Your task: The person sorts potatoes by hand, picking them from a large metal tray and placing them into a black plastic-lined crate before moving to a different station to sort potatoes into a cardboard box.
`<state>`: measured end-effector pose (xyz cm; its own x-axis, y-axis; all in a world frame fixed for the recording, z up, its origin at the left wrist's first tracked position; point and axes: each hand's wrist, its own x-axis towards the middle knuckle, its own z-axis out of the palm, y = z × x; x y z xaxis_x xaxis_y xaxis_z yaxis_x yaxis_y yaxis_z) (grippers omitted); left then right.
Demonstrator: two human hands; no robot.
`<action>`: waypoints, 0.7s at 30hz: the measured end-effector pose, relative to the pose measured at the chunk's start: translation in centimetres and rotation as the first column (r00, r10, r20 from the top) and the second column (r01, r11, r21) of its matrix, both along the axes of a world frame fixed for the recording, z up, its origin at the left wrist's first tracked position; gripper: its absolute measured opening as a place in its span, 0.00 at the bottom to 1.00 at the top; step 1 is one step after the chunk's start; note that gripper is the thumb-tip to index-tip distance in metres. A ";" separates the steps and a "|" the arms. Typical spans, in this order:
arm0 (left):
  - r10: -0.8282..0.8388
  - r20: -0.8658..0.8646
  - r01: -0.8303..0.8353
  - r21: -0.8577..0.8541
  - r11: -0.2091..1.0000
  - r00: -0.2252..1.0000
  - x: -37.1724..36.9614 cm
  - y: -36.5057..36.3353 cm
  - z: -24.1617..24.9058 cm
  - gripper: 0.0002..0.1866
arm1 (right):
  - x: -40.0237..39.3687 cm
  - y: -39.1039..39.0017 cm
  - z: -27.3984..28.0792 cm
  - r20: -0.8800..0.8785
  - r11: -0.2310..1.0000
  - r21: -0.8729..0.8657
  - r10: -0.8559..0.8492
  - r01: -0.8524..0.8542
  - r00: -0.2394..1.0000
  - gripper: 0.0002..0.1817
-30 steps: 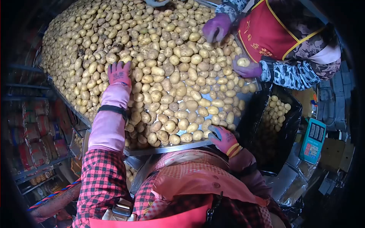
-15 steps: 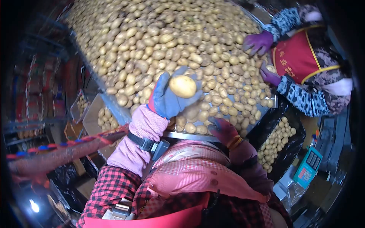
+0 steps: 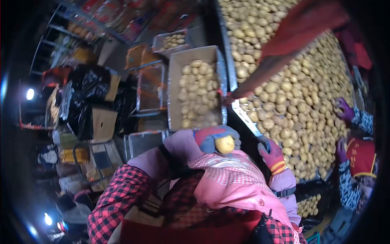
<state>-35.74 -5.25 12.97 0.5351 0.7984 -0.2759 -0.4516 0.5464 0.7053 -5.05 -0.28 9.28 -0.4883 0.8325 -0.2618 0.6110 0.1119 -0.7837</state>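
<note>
My left hand [image 3: 217, 137], in a blue and red glove, is closed around a potato [image 3: 224, 144] held close to my pink checked apron [image 3: 231, 179]. The potato's pale, rounded side shows between the fingers. At the metal rim [image 3: 248, 118] of the potato-covered table is my right hand [image 3: 271, 154], gloved as well. Its fingers are partly spread, with nothing visible in them. Heaped potatoes [image 3: 300, 97] lie just beyond that rim. Past my left hand stands a cardboard box [image 3: 174, 77] holding a layer of potatoes [image 3: 199, 87].
A red cloth-like strip [image 3: 292, 36] slants over the table. At the right, a co-worker's purple-gloved hands [image 3: 345, 110] reach to the potatoes. Crates [image 3: 150, 87], black plastic bags [image 3: 91, 87] and cartons fill the left. Potatoes [image 3: 309, 206] sit in a black-lined container at lower right.
My view has turned left toward the cardboard box. My left hand has moved from over the potato heap to near my apron, turning over, still with the potato. My right hand stays near the rim.
</note>
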 end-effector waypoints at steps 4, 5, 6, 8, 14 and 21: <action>0.567 -0.484 -0.348 0.470 0.811 0.667 -7.6 -5.4 -1.6 0.24 | -2.0 -1.1 -0.2 0.039 0.999 -0.015 0.047 -0.046 0.998 0.25; 0.719 -0.145 -0.724 0.027 0.690 0.680 -10.3 -5.4 -2.2 0.24 | -2.3 -1.4 -0.1 0.063 0.998 -0.027 0.053 -0.052 0.997 0.25; 0.882 0.110 -0.734 -0.513 0.446 0.458 -13.6 -4.6 -2.6 0.24 | -2.5 -1.6 -0.3 0.090 0.997 0.003 0.073 -0.074 0.993 0.25; 0.906 0.201 -0.837 -0.349 0.421 0.372 -17.0 -3.7 -1.8 0.27 | -2.8 -1.9 -0.1 0.113 0.994 0.048 0.094 -0.100 0.989 0.26; 0.611 0.510 -0.678 -0.074 0.732 0.605 -22.7 -2.0 -9.0 0.27 | -1.9 -3.1 1.2 0.001 0.997 -0.065 -0.040 0.040 0.999 0.28; 0.065 0.474 -0.082 0.015 0.997 0.878 -2.9 3.6 -4.1 0.29 | 3.1 -7.2 0.1 0.239 0.961 0.079 -0.276 0.264 0.931 0.25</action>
